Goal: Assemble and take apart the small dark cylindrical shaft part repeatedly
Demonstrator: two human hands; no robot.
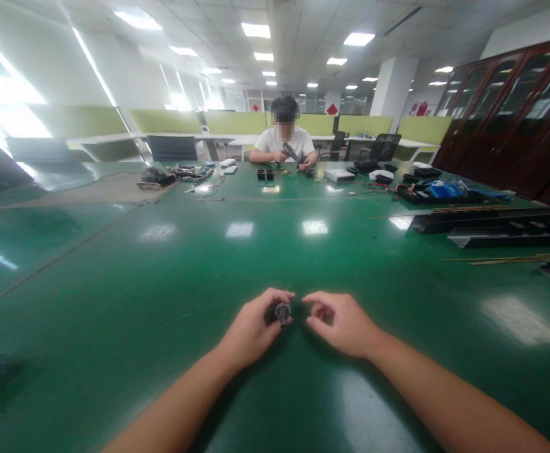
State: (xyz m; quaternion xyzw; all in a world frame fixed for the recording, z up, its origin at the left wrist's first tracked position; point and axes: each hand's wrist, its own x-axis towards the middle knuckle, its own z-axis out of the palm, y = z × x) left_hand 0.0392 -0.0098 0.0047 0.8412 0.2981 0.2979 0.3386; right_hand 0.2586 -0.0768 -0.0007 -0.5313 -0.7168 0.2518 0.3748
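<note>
- Ribbed dark part (283, 313), probably metal, is sitting at the near middle of the scene, its narrow end facing near and its wider ringed section lying just behind; its far end is not showing clearly.
- Your left hand (251, 328) is holding it between the thumb and the curled fingers, over the green table (199, 264); you cannot tell whether the hand is resting on the surface.
- By its look, you are likely handling something stiff, small and fairly dense rather than fragile; the ridges should be giving your skin some bite, while the smoother narrow tip may be more slippery.
- For a firm hold, you are best gripping around the wider ringed body, leaving the narrow end free.
- Your right hand (348, 326) is hovering just to the right, apart from the part, its thumb and index finger forming a rounded gap, with nothing visible between them.
- Farther right, black metal channels (506, 220) and thin rods (515, 258) are lying along the table.
- At the far side, a co-worker in a white shirt (263, 139) is holding a dark tool (289, 151), with small black boxes (265, 175) standing nearby.
</note>
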